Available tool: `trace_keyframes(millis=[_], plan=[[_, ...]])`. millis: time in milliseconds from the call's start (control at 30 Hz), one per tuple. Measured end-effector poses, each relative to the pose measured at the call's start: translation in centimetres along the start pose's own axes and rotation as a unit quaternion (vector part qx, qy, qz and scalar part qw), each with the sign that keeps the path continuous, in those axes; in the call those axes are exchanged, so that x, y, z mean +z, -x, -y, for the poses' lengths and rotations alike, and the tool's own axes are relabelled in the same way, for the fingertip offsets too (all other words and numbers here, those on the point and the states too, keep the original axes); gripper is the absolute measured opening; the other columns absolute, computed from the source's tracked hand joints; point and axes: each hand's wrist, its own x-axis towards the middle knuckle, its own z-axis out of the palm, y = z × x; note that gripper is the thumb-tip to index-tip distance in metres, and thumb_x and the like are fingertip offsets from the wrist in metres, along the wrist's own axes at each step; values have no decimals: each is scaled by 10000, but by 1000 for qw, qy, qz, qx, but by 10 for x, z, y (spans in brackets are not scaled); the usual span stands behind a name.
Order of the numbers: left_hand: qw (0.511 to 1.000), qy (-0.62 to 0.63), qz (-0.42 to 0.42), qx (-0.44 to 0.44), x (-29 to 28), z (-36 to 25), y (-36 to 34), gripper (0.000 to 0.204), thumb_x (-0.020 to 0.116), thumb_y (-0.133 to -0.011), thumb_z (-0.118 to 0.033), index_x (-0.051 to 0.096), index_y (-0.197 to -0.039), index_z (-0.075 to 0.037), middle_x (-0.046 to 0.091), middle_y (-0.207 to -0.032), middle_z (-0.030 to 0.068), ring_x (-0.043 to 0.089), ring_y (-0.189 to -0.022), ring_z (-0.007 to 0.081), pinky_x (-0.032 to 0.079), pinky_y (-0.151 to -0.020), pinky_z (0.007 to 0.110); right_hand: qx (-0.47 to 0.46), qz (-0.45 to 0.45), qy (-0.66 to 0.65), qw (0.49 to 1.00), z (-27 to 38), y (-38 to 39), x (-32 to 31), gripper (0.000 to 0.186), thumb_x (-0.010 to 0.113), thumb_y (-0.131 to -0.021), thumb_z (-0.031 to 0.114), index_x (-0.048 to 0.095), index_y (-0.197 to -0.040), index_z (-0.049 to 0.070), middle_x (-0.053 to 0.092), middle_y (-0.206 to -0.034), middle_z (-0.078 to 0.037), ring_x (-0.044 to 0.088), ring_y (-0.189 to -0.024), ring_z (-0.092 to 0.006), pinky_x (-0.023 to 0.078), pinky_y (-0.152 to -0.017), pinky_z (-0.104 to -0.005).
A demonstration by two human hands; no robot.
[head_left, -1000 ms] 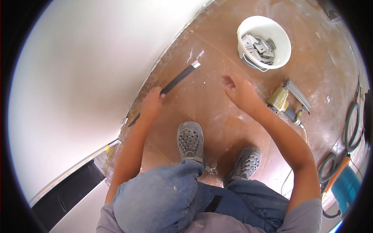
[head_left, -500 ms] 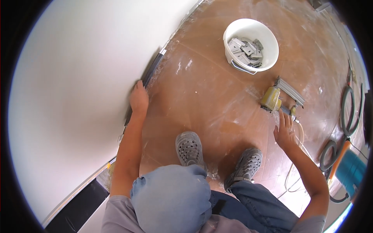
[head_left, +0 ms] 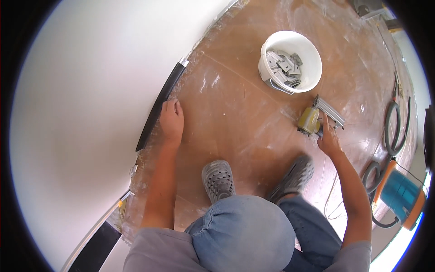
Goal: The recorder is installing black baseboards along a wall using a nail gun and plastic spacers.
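Pale lettering runs along the yellow body of the nail gun [head_left: 308,121], which lies on the brown floor [head_left: 240,104] near 3 o'clock from the middle of the view, its silver magazine [head_left: 331,113] slanting away toward 4 o'clock.

The right forearm [head_left: 349,190] comes in from 4 o'clock and reaches up toward 11 o'clock. The right hand [head_left: 330,139] is on the nail gun's dark handle, its index finger stretched toward 12 o'clock and the other fingers closed down around the grip, partly hidden.

The left forearm [head_left: 161,192] enters from 7 o'clock and points to 12 o'clock. The left hand [head_left: 172,123], between 9 and 10 o'clock, has its fingers curled in narrowly; whether anything is inside them cannot be told. They are right beside a black strip [head_left: 157,111] with a silver end [head_left: 183,61], but contact is unclear. The strip lies at 10 o'clock, along the foot of the white wall [head_left: 90,90].

A white bucket [head_left: 310,54] of grey metal pieces [head_left: 285,67] stands between 1 and 2 o'clock. Toward 4 o'clock is a teal and orange machine [head_left: 398,195].
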Motion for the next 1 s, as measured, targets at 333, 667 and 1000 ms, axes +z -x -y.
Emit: trace_keyframes(millis=[333, 667, 1000], plan=[[631, 647, -97, -417, 40, -19, -58, 606, 690, -1003, -308, 524, -1209, 238, 624, -1211, 297, 667, -1114, 343, 590, -1027, 399, -115, 141, 7, 983, 9, -7, -2, 1094, 703, -813, 46, -17, -1636, 44, 574, -1352, -319, 580, -1209, -504, 487, -999, -518], [651, 613, -58, -444, 35, -6, -62, 647, 696, -998, -301, 479, -1258, 250, 583, -1301, 333, 620, -1215, 399, 548, -1084, 461, -245, 50, -12, 968, 163, -62, 37, 1047, 703, -816, 99, 56, -1637, 36, 654, -1147, -277, 657, -1001, -458, 534, -882, -510], [683, 601, 6, -414, 37, -11, -62, 738, 591, -1044, -414, 446, -1314, 257, 514, -1385, 328, 544, -1310, 386, 482, -1158, 428, -130, -77, 3, 989, 140, -160, 8, 986, 647, -842, 81, 75, -1645, 84, 640, -1265, -247, 678, -1002, -420, 548, -812, -508]])
